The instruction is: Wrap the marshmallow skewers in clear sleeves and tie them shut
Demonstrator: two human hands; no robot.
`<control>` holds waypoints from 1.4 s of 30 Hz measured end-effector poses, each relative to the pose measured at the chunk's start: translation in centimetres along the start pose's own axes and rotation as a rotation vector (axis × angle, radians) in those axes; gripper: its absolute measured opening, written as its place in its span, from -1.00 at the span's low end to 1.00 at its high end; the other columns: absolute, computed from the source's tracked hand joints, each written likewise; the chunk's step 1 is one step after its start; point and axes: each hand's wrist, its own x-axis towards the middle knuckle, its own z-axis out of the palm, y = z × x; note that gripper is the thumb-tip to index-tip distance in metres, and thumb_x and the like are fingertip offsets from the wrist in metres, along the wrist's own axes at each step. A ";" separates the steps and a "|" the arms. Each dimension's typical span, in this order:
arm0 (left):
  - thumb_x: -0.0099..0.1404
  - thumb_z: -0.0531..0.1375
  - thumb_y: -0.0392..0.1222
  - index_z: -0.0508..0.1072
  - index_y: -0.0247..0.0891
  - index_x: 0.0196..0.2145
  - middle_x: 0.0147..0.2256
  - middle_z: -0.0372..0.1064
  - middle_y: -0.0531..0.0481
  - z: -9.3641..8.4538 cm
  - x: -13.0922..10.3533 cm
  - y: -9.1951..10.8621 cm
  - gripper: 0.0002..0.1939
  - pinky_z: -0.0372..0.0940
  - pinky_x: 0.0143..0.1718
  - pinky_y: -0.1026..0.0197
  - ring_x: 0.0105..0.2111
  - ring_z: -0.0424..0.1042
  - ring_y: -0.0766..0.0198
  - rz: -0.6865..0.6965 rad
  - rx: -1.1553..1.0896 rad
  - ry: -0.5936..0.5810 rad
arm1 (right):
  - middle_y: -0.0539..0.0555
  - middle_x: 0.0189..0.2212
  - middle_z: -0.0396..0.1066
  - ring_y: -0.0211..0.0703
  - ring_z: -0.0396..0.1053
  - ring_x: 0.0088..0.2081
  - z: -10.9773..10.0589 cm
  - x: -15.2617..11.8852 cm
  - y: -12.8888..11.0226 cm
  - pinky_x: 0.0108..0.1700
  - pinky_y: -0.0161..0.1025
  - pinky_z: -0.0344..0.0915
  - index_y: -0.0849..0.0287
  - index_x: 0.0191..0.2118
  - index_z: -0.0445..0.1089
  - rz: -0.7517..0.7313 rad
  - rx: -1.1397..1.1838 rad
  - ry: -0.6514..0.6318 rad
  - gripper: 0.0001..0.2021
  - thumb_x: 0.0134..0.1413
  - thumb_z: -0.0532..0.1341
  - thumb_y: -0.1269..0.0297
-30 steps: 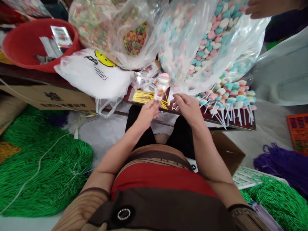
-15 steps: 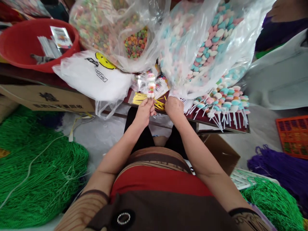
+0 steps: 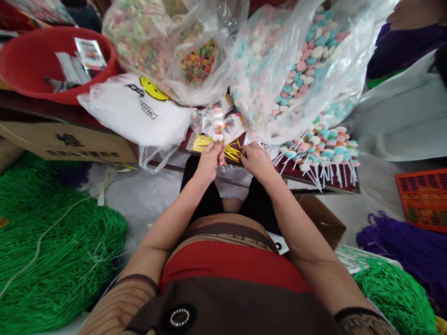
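My left hand (image 3: 210,160) is closed around the lower end of a candy skewer (image 3: 218,124), which stands upright with white, pink and coloured pieces stacked on it. Just to the right, my right hand (image 3: 257,159) has its fingers bent together at the edge of the yellow twist ties (image 3: 231,151); what lies between its fingertips is too small to make out. More yellow ties lie behind my left hand. Small printed packets (image 3: 233,124) are behind the skewer. Finished-looking candy skewers (image 3: 328,149) with white sticks are piled right of my right hand.
Bags of ring-shaped candy (image 3: 197,60) and pastel candy (image 3: 307,65) stand at the back. A red basin (image 3: 21,60) and a white plastic bag (image 3: 139,116) are left. Green cords (image 3: 63,251), purple cords (image 3: 401,251) and an orange crate (image 3: 424,197) lie lower. Another person's hand shows top right.
My right hand has shifted slightly right, and its fingers have come out of a fist toward the yellow ties. My left hand keeps the skewer in nearly the same place.
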 end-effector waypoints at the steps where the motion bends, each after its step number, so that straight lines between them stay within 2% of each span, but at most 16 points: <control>1: 0.42 0.19 -0.01 0.30 -0.23 -0.41 -0.67 0.16 0.25 0.2 0.2 0.0 -0.69 0.17 -0.60 0.40 -0.75 0.10 0.53 -0.014 0.016 0.010 | 0.34 -0.05 0.46 0.10 0.44 -0.04 0.2 0.1 -0.1 -0.01 -0.13 0.31 0.28 0.01 0.52 0.014 -0.012 0.009 -0.65 0.26 0.05 0.40; 4: 0.41 0.19 -0.04 0.28 -0.25 -0.41 -0.50 0.42 0.09 0.7 0.8 0.0 -0.70 0.19 -0.63 0.40 -0.66 0.35 0.46 -0.072 0.070 0.020 | 0.33 -0.08 0.50 0.08 0.46 -0.06 0.7 0.2 -0.4 -0.02 -0.13 0.30 0.28 0.03 0.52 0.049 -0.026 0.020 -0.62 0.30 0.01 0.41; 7: 0.43 0.15 -0.13 0.29 -0.28 -0.39 -0.30 0.50 -0.04 1.2 1.5 0.0 -0.75 0.32 -0.56 0.36 -0.51 0.50 0.38 -0.118 0.098 0.010 | 0.34 -0.07 0.53 0.08 0.48 -0.06 1.0 0.4 -0.3 -0.03 -0.13 0.30 0.29 0.03 0.53 0.084 -0.007 0.030 -0.61 0.32 -0.01 0.40; 14: 0.42 0.15 -0.12 0.29 -0.28 -0.40 -0.18 0.49 -0.08 1.6 1.9 0.3 -0.75 0.42 -0.45 0.30 -0.43 0.47 0.39 -0.133 0.116 0.019 | 0.24 -0.10 0.60 0.06 0.50 -0.03 1.2 1.2 0.4 0.03 -0.11 0.31 0.18 -0.09 0.62 0.190 0.164 0.103 -0.67 0.28 0.08 0.31; 21: 0.44 0.09 -0.14 0.28 -0.28 -0.40 -0.09 0.44 -0.08 1.3 1.4 -0.4 -0.75 0.39 -0.48 0.39 -0.36 0.48 0.40 -0.060 0.133 0.004 | 0.19 -0.20 0.61 0.05 0.52 -0.08 1.1 1.1 1.7 0.04 -0.08 0.36 0.17 -0.20 0.61 0.284 0.394 0.325 -0.71 0.21 0.13 0.25; 24: 0.44 0.09 -0.17 0.30 -0.28 -0.37 -0.14 0.44 -0.05 1.3 1.3 -0.6 -0.78 0.35 -0.52 0.41 -0.38 0.48 0.42 -0.025 0.122 0.013 | 0.16 -0.36 0.60 0.01 0.54 -0.22 1.2 0.9 2.2 -0.09 -0.10 0.40 0.21 -0.18 0.56 0.322 0.529 0.341 -0.71 0.21 0.11 0.24; 27: 0.46 0.07 -0.18 0.30 -0.27 -0.36 -0.37 0.40 0.04 1.3 1.0 -0.5 -0.78 0.19 -0.64 0.44 -0.55 0.39 0.47 -0.012 0.111 0.031 | 0.09 -0.43 0.56 -0.11 0.50 -0.39 1.3 0.7 2.4 -0.25 -0.19 0.40 0.21 -0.22 0.51 0.370 0.721 0.408 -0.75 0.19 0.12 0.21; 30: 0.48 0.07 -0.15 0.29 -0.25 -0.38 -0.62 0.13 0.21 1.6 0.5 0.0 -0.75 -0.08 -0.73 0.44 -0.73 0.11 0.52 -0.028 0.082 0.018 | 0.02 -0.44 0.53 -0.26 0.42 -0.52 1.1 0.3 2.0 -0.41 -0.30 0.34 0.18 -0.29 0.44 0.393 1.034 0.469 -0.80 0.12 0.18 0.16; 32: 0.47 0.11 -0.10 0.29 -0.25 -0.38 -0.66 0.00 0.26 1.9 0.2 0.2 -0.74 -0.18 -0.73 0.44 -0.75 -0.02 0.54 -0.056 0.052 -0.014 | -0.02 -0.47 0.50 -0.32 0.36 -0.56 0.9 0.1 1.5 -0.49 -0.35 0.30 0.17 -0.35 0.41 0.397 1.252 0.469 -0.82 0.05 0.23 0.15; 34: 0.45 0.16 -0.06 0.29 -0.26 -0.37 -0.66 -0.03 0.28 2.3 0.0 0.4 -0.72 -0.20 -0.72 0.45 -0.75 -0.05 0.57 -0.081 0.016 -0.037 | -0.05 -0.50 0.47 -0.36 0.33 -0.59 0.8 0.0 1.0 -0.52 -0.38 0.28 0.17 -0.38 0.38 0.389 1.403 0.456 -0.81 -0.01 0.27 0.14; 37: 0.44 0.17 -0.04 0.31 -0.26 -0.35 -0.65 -0.03 0.28 2.7 0.1 0.3 -0.73 -0.19 -0.72 0.46 -0.75 -0.03 0.57 -0.098 -0.072 -0.041 | -0.07 -0.52 0.46 -0.39 0.31 -0.59 0.9 -0.1 0.3 -0.52 -0.39 0.28 0.17 -0.40 0.37 0.359 1.487 0.446 -0.78 -0.06 0.31 0.13; 42: 0.48 0.13 -0.12 0.25 -0.25 -0.38 -0.65 -0.03 0.27 3.1 0.4 0.6 -0.73 -0.13 -0.73 0.46 -0.75 0.02 0.55 -0.112 -0.317 -0.011 | -0.08 -0.53 0.46 -0.37 0.30 -0.59 1.5 -0.6 -0.9 -0.48 -0.36 0.32 0.16 -0.40 0.39 0.299 1.459 0.459 -0.77 -0.03 0.32 0.10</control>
